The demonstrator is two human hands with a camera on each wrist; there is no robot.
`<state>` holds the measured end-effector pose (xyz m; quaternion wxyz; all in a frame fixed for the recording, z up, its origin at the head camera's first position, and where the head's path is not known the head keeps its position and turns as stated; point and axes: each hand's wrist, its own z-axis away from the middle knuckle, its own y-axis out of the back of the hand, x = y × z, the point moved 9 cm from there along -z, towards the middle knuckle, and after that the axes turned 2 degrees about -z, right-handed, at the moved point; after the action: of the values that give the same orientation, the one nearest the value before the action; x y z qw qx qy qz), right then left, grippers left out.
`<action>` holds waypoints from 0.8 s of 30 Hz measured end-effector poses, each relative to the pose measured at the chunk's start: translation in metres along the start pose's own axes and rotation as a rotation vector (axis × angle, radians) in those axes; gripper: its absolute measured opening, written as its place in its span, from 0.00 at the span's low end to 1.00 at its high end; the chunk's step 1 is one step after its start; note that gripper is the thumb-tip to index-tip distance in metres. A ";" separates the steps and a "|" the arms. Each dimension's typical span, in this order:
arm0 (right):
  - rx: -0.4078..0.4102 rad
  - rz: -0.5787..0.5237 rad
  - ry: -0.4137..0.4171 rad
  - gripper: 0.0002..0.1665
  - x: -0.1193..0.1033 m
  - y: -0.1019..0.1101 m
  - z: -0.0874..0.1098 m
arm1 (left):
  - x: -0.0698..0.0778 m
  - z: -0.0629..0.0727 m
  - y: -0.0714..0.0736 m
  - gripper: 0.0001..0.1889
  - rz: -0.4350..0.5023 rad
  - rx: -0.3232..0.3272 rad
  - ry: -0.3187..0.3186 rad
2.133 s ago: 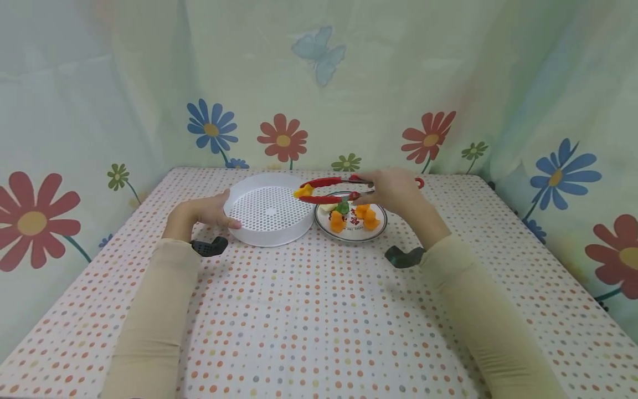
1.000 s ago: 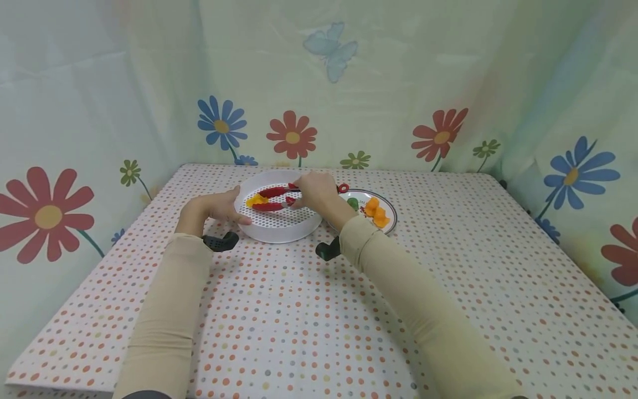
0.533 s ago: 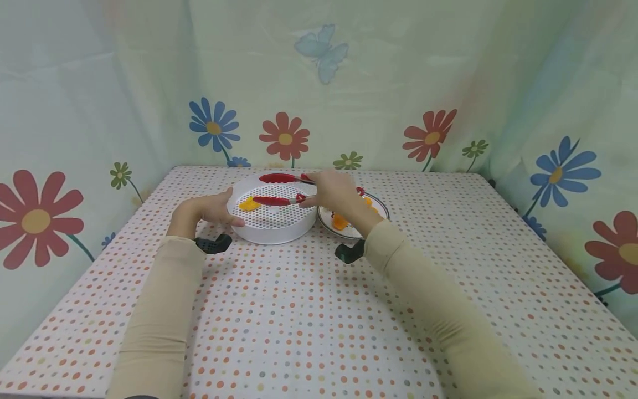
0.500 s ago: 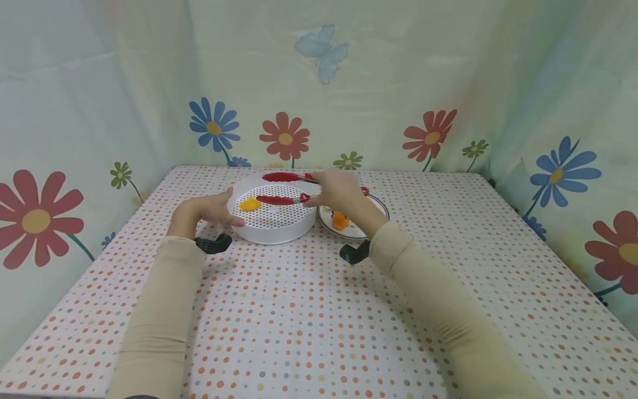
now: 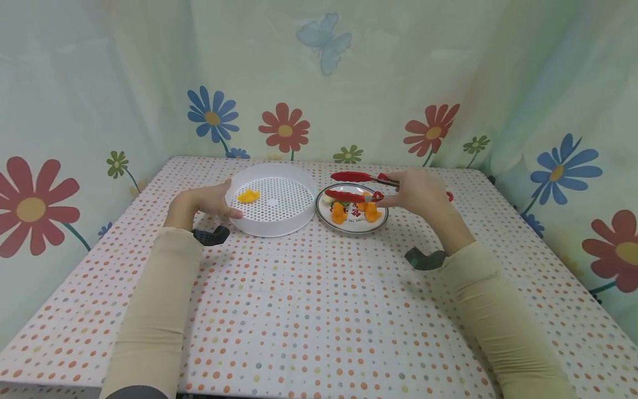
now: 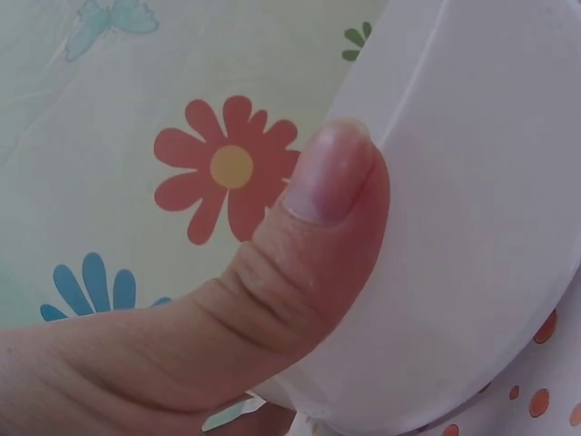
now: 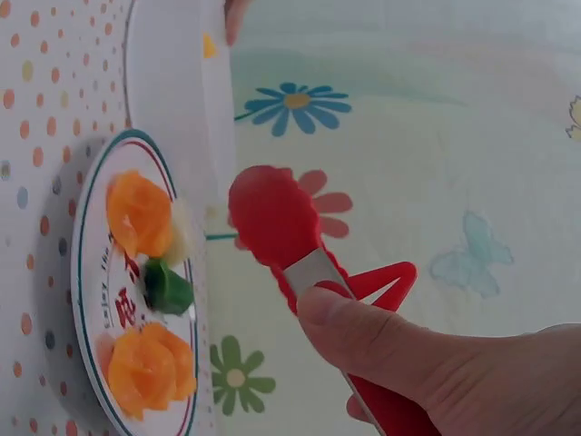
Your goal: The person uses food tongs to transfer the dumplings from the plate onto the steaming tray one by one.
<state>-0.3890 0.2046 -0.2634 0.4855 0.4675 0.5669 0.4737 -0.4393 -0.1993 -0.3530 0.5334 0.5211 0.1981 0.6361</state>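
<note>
Centrally, the relation to watch is that between the red-ended tongs [image 5: 351, 177] and the white plate [image 5: 355, 227]. The tongs' 2 arms stand apart above the plate's far half, with nothing between them. Their long axis runs roughly parallel to the back edge of the table [image 5: 279, 310], ends pointing left; from those ends the orange pieces [image 5: 338, 213], at least 3, lie lower and mostly toward the table's front edge. Beside these, on the plate, are 1 green piece [image 7: 168, 287] and 1 pale piece [image 7: 181, 232].

Right hand [image 5: 421, 191]: fingers and thumb grasping the tongs; of the 2 hands, this is the nearer to the plate.

Left hand [image 5: 211, 200]: holding the left wall of the round, perforated white tray [image 5: 279, 228], its thumb against the outside. The tray stands left of the plate, toward the table's back edge; from where I stand I cannot tell whether they touch. Inside it, on the left of its floor, lies 1 yellow piece [image 5: 248, 196].

Lettering [image 7: 106, 289] on the plate reads "Enjoy the"; the red characters [image 7: 126, 307] are too obscured to read. I make out no brand on tongs or tray.
</note>
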 end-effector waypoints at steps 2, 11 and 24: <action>0.015 0.026 -0.027 0.53 0.013 0.005 0.001 | 0.001 0.000 0.002 0.66 -0.006 0.004 0.002; -0.013 0.004 -0.121 0.50 0.034 -0.003 -0.001 | 0.004 -0.002 0.002 0.66 0.015 -0.010 0.000; -0.075 0.005 -0.161 0.36 0.013 -0.022 0.005 | 0.001 0.000 0.000 0.66 0.043 -0.012 0.002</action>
<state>-0.3865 0.2152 -0.2866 0.5455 0.4872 0.5064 0.4567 -0.4389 -0.1981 -0.3525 0.5224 0.5216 0.1834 0.6491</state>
